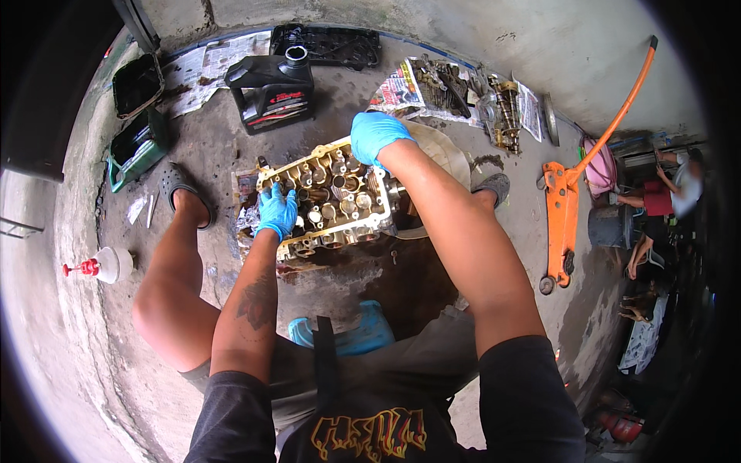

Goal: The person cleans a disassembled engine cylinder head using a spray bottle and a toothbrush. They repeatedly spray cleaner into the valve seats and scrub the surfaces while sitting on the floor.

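A metal engine cylinder head (328, 210) lies on the floor between my feet, its round bores and rows of valve parts facing up. Over its left end rests my left hand (276, 211) in a blue glove, fingers spread and reaching down among the parts. My right hand (378, 137), also blue-gloved, is closed above the far right corner of the head. Whatever it may hold is hidden by the back of the hand. Beneath the right side of the head sits a round, flat, light-coloured board (446, 147).
Beyond stand a black oil jug (270, 96) and a black valve cover (332, 48). Removed metal parts (444, 85) and camshafts (505, 116) lie on newspaper. An orange floor jack (562, 216) is at right, a cut green container (139, 147) at left. Another person (679, 181) sits far right.
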Available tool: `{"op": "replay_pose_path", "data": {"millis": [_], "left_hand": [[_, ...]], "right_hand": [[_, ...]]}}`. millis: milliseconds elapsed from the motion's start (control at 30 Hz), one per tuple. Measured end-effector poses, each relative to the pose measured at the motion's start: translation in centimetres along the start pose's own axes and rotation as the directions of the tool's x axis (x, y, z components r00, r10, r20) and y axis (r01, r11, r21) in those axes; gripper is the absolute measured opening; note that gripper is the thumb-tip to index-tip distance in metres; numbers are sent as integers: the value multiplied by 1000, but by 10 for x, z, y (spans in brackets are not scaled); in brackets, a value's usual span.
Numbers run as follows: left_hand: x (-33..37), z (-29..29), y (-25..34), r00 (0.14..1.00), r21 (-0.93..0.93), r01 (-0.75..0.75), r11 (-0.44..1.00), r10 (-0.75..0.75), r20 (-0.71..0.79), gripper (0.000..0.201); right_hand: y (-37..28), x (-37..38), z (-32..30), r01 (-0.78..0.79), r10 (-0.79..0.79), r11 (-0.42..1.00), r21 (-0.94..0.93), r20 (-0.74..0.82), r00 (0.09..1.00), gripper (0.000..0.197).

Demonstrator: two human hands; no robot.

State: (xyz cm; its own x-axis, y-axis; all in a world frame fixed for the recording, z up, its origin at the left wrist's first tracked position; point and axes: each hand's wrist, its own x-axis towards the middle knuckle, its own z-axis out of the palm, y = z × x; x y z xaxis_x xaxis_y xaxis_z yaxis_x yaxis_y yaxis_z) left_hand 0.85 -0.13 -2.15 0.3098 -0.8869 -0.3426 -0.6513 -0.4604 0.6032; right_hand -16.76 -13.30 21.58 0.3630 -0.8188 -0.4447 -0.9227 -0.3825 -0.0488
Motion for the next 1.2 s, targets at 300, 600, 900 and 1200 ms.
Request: {"op": "replay_pose_path", "data": {"millis": [300,600,900,1200], "left_hand": [[1,0,-3,999,25,-42,999,43,-18,67],[-10,-22,21,985,53,118,992,-124,123,80],[22,-251,46,955,35,-5,999,15,-295,85],[-174,-338,-174,609,-199,-179,963,-50,-792,55]], "right_hand": [[0,-18,-1,68,-67,998,-12,46,997,28],[14,-43,14,115,-110,993,-41,103,989,24],[109,-136,-9,268,-39,773,575,-379,925,36],[230,-190,5,90,432,499,862,-338,836,21]]}}
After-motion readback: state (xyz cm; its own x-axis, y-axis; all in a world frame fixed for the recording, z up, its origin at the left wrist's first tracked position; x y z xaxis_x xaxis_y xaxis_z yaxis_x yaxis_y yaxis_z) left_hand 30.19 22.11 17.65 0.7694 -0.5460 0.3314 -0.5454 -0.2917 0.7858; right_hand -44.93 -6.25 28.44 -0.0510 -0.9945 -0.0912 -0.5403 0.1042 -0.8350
